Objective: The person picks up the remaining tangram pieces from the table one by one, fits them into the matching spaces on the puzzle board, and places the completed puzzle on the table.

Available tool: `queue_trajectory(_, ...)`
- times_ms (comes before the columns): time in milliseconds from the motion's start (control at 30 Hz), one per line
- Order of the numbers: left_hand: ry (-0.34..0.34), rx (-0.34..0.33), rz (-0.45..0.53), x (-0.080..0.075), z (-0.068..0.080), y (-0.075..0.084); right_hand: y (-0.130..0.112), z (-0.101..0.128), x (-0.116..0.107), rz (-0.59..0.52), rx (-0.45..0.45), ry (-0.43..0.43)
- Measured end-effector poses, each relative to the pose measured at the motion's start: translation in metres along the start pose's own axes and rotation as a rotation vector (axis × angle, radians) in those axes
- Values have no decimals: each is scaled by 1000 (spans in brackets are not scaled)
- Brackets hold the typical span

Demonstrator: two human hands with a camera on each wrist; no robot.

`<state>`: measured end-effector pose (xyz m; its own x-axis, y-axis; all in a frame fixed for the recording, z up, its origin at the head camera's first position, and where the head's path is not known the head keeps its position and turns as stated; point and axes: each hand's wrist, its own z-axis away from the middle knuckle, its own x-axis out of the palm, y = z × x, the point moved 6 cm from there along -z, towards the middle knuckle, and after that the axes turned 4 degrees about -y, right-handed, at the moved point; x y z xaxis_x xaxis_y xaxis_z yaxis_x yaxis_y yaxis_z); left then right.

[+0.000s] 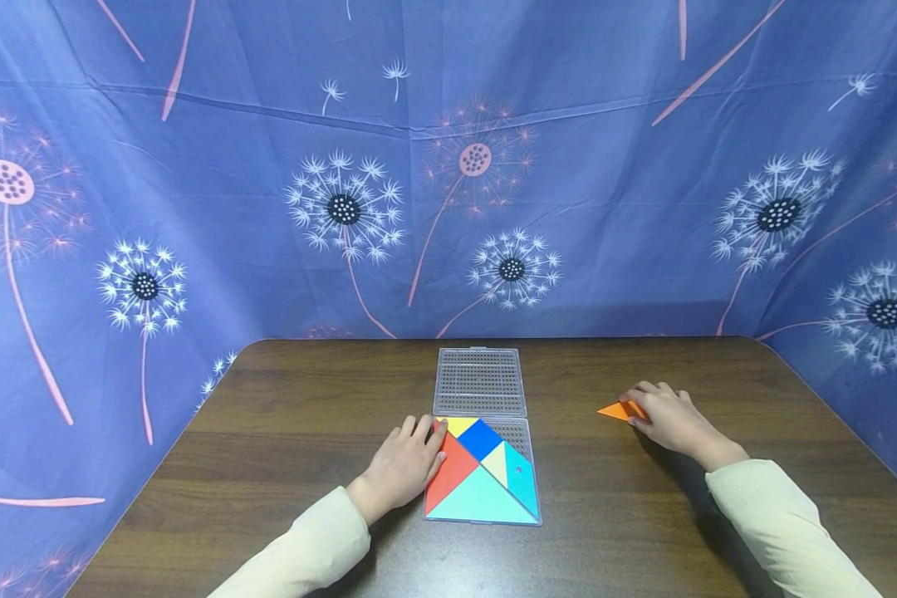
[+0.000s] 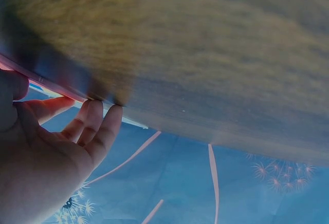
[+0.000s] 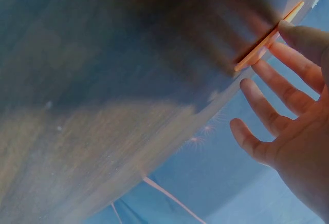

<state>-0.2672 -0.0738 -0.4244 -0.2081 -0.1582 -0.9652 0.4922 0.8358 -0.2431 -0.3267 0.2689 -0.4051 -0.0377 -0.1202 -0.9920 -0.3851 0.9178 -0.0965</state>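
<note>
A clear plastic tangram case (image 1: 541,507) lies unfolded on the table, with flat coloured pieces in its near half. Among them are a red triangle (image 1: 452,472), a light turquoise triangle (image 1: 482,498), a blue square (image 1: 480,439), a yellow piece (image 1: 458,425), a pale yellow triangle (image 1: 497,463) and a teal piece (image 1: 519,477). My left hand (image 1: 404,465) rests at the case's left edge, its fingertips touching there beside the red triangle. To the right of the case, my right hand (image 1: 673,419) pinches an orange triangle (image 1: 613,411) between thumb and fingers, low over the table.
The case's gridded far half (image 1: 480,382) lies flat behind the pieces. A strip of bare grid (image 1: 519,432) shows at the near half's upper right. Brown wooden table (image 1: 269,415) surrounds the case. A blue dandelion-print cloth (image 1: 448,166) hangs behind the table's back edge.
</note>
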Motion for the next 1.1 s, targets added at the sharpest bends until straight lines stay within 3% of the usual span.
queue_trajectory(233, -37, -11, 20, 0, -1, 0, 1, 1, 0, 18, -12, 9)
queue_trajectory(1100, -23, -11, 18, 0, 0, 0, 3, -2, -2, -13, -27, 34)
